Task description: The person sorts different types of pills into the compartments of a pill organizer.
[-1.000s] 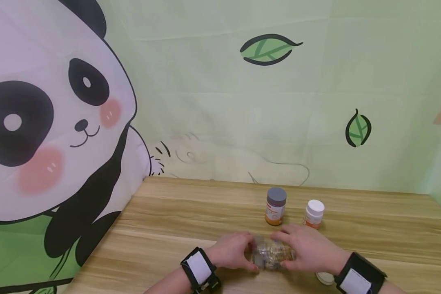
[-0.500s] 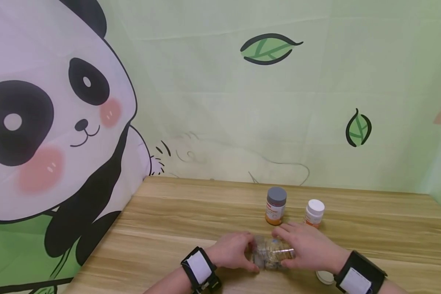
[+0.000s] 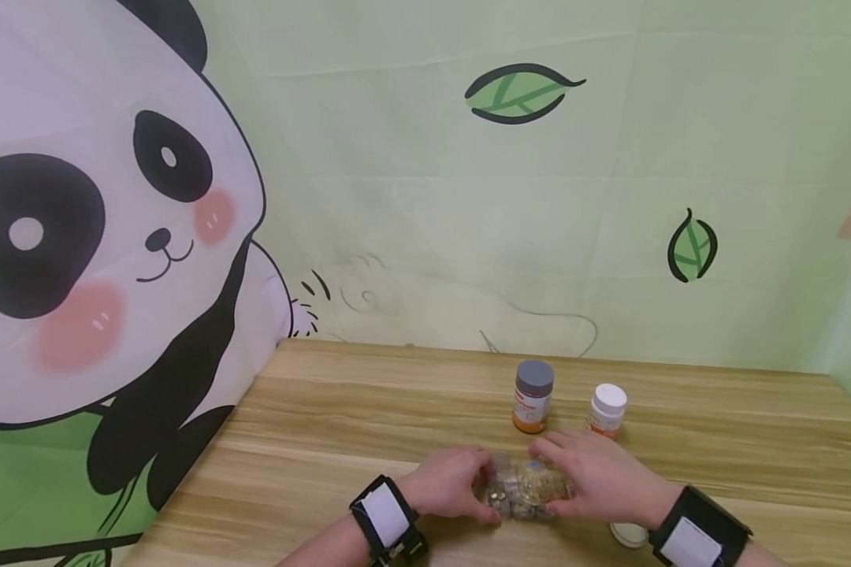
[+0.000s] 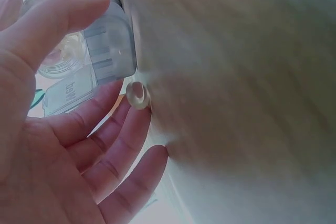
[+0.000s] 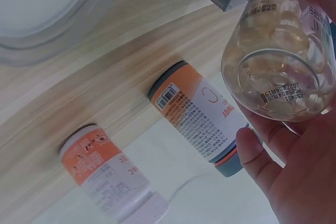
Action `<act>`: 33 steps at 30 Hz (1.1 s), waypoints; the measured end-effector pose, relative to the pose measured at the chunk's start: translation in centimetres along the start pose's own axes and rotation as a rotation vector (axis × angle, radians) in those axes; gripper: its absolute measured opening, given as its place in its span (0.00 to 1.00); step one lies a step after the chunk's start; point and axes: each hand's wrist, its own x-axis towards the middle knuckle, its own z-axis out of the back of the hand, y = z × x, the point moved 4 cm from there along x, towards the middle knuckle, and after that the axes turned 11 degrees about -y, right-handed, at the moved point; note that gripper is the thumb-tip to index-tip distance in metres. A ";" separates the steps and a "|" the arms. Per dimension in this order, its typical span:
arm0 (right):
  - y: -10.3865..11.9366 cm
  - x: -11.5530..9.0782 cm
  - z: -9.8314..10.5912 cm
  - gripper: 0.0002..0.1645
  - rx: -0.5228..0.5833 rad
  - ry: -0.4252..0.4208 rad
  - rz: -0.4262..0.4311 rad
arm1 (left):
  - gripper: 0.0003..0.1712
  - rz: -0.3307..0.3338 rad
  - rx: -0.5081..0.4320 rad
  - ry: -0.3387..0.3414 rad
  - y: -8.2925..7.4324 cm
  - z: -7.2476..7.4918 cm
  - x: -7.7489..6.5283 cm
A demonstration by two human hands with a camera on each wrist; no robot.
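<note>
In the head view my left hand (image 3: 454, 482) holds a clear plastic pill organizer (image 3: 498, 490) on the table, thumb on one side and fingers on the other. A flipped-out lid (image 4: 71, 90) marked "Wed" shows in the left wrist view. Beside the organizer, a clear softgel (image 4: 138, 95) lies against my fingertips. My right hand (image 3: 603, 479) grips a transparent bottle (image 5: 278, 61) of amber softgels, lying tilted with its neck toward the organizer. The base of that bottle faces the right wrist camera; how far its mouth reaches into the organizer is hidden.
Behind the hands stand a grey-capped supplement bottle (image 3: 533, 398) and a white-capped bottle (image 3: 607, 411). A round white lid (image 3: 629, 535) lies by my right wrist. The wooden table (image 3: 340, 409) meets a panda-printed cloth backdrop (image 3: 411, 197).
My right hand and the softgel bottle have shifted slightly to the right. My left hand and the pill organizer have stayed in place.
</note>
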 end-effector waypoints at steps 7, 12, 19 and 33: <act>0.1 0.1 0.1 0.33 -0.002 0.007 0.003 | 0.24 -0.008 0.009 -0.009 0.0 0.0 0.0; 0.1 0.0 0.0 0.33 -0.008 0.003 -0.002 | 0.24 -0.011 -0.001 -0.007 0.1 -0.1 0.0; 0.0 -0.3 -0.3 0.33 -0.009 -0.011 -0.016 | 0.24 -0.018 -0.006 -0.001 0.1 -0.2 0.0; -0.5 -1.9 -0.2 0.36 0.113 -0.022 -0.194 | 0.24 -0.016 0.008 -0.013 -0.1 -0.2 -0.1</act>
